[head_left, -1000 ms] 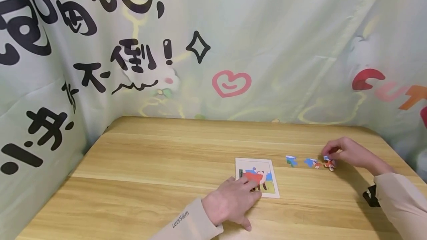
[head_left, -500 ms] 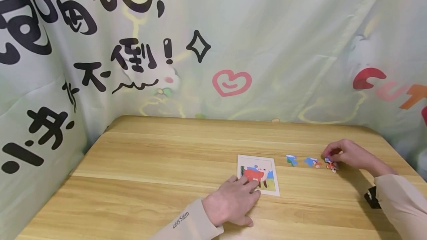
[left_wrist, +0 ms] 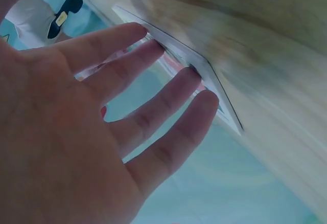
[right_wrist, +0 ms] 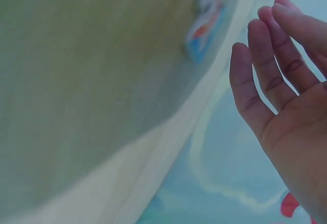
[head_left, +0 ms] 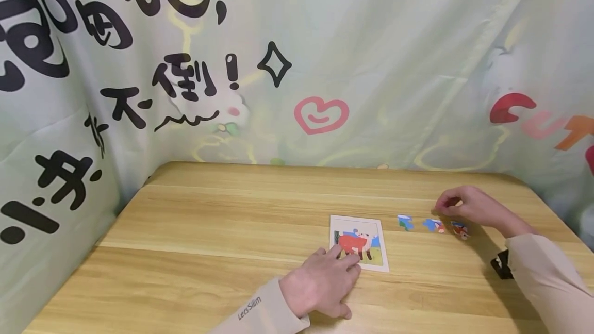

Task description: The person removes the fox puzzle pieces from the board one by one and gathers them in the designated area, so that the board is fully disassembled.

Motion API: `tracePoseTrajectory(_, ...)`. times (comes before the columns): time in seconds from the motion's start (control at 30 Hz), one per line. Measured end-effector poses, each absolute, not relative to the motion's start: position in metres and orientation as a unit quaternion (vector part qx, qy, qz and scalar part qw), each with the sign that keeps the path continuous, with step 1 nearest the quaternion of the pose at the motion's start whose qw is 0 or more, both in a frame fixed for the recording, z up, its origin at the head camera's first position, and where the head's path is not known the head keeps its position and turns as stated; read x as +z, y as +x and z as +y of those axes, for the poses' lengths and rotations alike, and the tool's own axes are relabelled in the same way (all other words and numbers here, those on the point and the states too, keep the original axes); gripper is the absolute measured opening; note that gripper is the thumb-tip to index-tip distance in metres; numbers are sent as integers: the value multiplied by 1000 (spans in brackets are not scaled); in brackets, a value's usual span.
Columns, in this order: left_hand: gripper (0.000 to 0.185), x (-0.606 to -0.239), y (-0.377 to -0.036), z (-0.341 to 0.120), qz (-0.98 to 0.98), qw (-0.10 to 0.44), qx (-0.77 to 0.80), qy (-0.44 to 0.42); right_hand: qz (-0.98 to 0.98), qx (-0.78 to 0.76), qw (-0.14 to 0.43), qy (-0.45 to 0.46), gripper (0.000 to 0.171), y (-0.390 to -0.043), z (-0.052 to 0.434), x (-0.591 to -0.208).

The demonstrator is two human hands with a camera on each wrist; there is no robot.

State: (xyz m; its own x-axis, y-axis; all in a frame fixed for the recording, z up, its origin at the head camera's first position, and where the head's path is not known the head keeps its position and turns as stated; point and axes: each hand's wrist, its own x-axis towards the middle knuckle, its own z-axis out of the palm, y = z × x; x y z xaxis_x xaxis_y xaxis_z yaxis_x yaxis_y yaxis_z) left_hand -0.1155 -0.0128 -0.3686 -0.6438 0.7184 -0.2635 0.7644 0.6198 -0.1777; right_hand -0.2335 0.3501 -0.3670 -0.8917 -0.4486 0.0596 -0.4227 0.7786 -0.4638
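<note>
Low in the middle of the head view, the left hand [head_left: 322,285] lies flat with straight fingers [left_wrist: 168,93] pressing the near edge of the puzzle board [head_left: 359,243], a white-framed card whose tray holds a partly built picture (a red animal on green). To its right on the table [head_left: 209,231] three loose pieces lie in a row: a blue-green one [head_left: 405,222], a blue one [head_left: 434,226], a red one [head_left: 460,230]. The right hand [head_left: 471,206] hovers just behind the last two, fingers loosely bent and holding nothing. A printed cloth [head_left: 278,55] fills the upper frame.
</note>
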Motion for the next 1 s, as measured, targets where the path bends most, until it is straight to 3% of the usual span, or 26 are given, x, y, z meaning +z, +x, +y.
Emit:
tracePoseTrajectory(0.4, 88, -371, -117, -14, 892, 99, -145, 416, 913, -267, 12, -309, 13, -240, 313, -356)
tracePoseTrajectory(0.7, 78, -370, -118, -15, 890, 106, -133, 423, 901, -296, 58, -310, 8, -239, 276, -348)
tracePoseTrajectory(1.0, 81, -371, -115, -15, 893, 104, -129, 418, 877, -314, 80, -356, 10, -241, 243, -350)
